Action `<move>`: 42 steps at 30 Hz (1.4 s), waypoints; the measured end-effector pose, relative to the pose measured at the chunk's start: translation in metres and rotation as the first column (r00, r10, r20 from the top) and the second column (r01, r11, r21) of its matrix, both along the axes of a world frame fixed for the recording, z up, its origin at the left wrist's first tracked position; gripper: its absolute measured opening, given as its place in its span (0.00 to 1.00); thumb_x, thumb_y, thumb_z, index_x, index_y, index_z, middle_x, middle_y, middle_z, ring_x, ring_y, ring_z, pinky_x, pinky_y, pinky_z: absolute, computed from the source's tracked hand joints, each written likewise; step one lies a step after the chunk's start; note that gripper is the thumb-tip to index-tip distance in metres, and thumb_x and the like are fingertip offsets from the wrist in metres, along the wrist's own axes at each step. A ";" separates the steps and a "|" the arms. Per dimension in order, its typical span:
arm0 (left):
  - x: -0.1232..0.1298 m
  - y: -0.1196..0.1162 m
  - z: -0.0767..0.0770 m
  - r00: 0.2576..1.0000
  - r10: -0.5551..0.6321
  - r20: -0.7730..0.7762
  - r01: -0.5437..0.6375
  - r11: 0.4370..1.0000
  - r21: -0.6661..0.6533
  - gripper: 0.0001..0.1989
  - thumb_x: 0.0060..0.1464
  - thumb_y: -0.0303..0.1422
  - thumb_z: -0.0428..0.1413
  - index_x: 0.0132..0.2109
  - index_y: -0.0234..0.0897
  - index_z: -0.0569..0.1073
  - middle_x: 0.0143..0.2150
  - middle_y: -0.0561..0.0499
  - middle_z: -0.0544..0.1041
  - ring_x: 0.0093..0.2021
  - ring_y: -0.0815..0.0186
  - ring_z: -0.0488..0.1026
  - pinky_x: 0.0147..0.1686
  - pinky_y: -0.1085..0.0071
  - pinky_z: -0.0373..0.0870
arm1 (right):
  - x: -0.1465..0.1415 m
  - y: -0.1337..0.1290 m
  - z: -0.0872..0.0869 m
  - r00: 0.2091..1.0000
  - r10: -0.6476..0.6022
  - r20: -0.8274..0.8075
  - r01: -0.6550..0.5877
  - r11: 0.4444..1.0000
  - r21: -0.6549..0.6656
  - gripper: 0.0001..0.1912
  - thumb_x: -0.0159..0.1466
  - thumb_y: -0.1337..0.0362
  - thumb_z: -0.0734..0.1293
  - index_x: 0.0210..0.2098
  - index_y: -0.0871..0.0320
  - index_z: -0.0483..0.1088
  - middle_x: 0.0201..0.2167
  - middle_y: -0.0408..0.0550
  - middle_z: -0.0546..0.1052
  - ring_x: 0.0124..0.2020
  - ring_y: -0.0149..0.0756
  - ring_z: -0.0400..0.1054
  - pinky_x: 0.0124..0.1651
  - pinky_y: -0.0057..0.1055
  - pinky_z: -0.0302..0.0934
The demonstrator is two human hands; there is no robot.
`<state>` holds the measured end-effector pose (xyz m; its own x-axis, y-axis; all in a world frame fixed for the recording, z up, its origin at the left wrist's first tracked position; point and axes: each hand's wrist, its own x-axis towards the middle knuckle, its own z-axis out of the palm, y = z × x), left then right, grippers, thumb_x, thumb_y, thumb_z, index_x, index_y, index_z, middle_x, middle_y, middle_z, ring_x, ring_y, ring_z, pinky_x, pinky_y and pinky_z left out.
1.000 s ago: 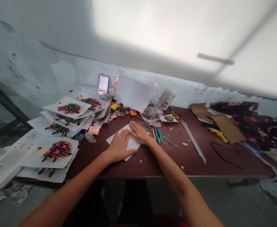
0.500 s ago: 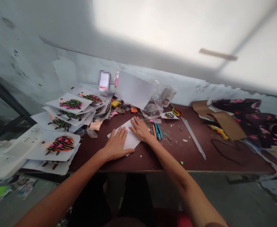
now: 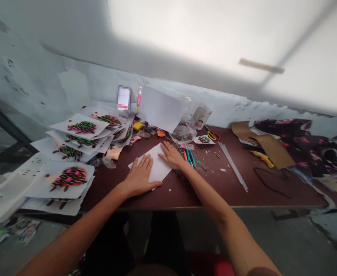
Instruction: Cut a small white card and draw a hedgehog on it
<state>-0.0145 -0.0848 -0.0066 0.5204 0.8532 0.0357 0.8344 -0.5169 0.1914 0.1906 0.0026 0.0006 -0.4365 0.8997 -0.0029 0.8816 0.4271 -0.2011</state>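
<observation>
A white sheet of paper [image 3: 158,171] lies at an angle on the dark red table [image 3: 174,197], in front of me. My left hand [image 3: 139,176] rests flat on its left part, fingers spread and thumb pointing right. On its upper right part lies my right hand [image 3: 171,156], also flat with the fingers stretched out. Both palms hide much of the sheet. Close to the right wrist are a blue-handled tool [image 3: 190,158] and an orange stick-like piece [image 3: 185,155].
Sheets with hedgehog pictures [image 3: 82,128] are piled at left beside a white power strip [image 3: 5,191]. Scissors [image 3: 213,135], clear sticks [image 3: 233,165], a yellow glue gun [image 3: 262,158] and brown cardboard [image 3: 274,151] lie rightward. A blank white sheet [image 3: 161,109] leans at the back.
The whole view has shifted slightly, with things appearing a little further left. Both hands stay flat on the paper in nearly the same places.
</observation>
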 end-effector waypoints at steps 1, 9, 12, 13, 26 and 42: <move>0.000 0.000 0.001 1.000 -0.002 -0.001 0.002 1.000 -0.008 0.51 0.57 0.63 0.41 0.72 0.25 0.50 0.73 0.31 0.47 0.74 0.45 0.39 0.69 0.46 0.36 | 0.003 0.003 0.001 1.000 -0.007 0.003 0.007 1.000 0.004 0.37 0.72 0.46 0.50 0.72 0.66 0.48 0.73 0.59 0.45 0.74 0.46 0.37 0.72 0.47 0.39; 0.000 0.000 -0.003 1.000 0.020 0.005 -0.020 1.000 -0.011 0.50 0.56 0.62 0.44 0.72 0.27 0.49 0.73 0.33 0.49 0.74 0.47 0.39 0.69 0.49 0.33 | -0.024 -0.027 -0.003 0.996 -0.066 -0.066 0.076 0.984 0.158 0.33 0.73 0.51 0.53 0.71 0.65 0.51 0.73 0.61 0.45 0.74 0.50 0.37 0.72 0.48 0.39; 0.000 0.001 -0.005 1.000 0.013 0.012 -0.013 1.000 -0.002 0.51 0.55 0.63 0.44 0.72 0.27 0.50 0.73 0.33 0.50 0.74 0.47 0.40 0.69 0.49 0.33 | -0.041 -0.047 -0.012 0.995 -0.054 -0.080 0.063 0.991 0.119 0.33 0.73 0.50 0.52 0.71 0.62 0.51 0.73 0.60 0.48 0.74 0.50 0.40 0.71 0.47 0.41; 0.000 0.001 -0.005 1.000 0.013 0.010 -0.013 1.000 -0.002 0.51 0.55 0.63 0.43 0.72 0.26 0.50 0.73 0.33 0.50 0.74 0.47 0.40 0.69 0.49 0.33 | -0.042 -0.049 -0.013 0.994 -0.082 -0.076 0.090 0.991 0.103 0.34 0.73 0.49 0.53 0.71 0.62 0.51 0.73 0.60 0.47 0.74 0.51 0.40 0.71 0.48 0.41; -0.016 -0.010 0.003 0.999 0.032 -0.033 -0.033 0.998 -0.046 0.54 0.53 0.66 0.43 0.72 0.29 0.50 0.74 0.35 0.46 0.74 0.45 0.39 0.68 0.46 0.32 | -0.012 -0.015 -0.005 0.987 -0.163 0.011 0.162 0.986 0.039 0.38 0.72 0.44 0.50 0.71 0.63 0.49 0.73 0.61 0.45 0.74 0.51 0.37 0.72 0.49 0.38; -0.019 0.051 0.036 0.950 0.304 -0.077 -0.301 0.952 0.049 0.20 0.61 0.41 0.49 0.48 0.31 0.76 0.49 0.36 0.76 0.51 0.48 0.72 0.49 0.58 0.69 | -0.009 -0.019 0.000 0.979 -0.190 -0.072 0.198 0.971 0.131 0.27 0.72 0.53 0.55 0.64 0.62 0.63 0.68 0.64 0.60 0.69 0.52 0.53 0.68 0.48 0.49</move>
<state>-0.0337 -0.0342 0.0298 0.2405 0.9699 0.0375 0.9647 -0.2431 0.1013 0.1814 -0.0169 0.0010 -0.2495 0.9573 0.1461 0.9387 0.2761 -0.2065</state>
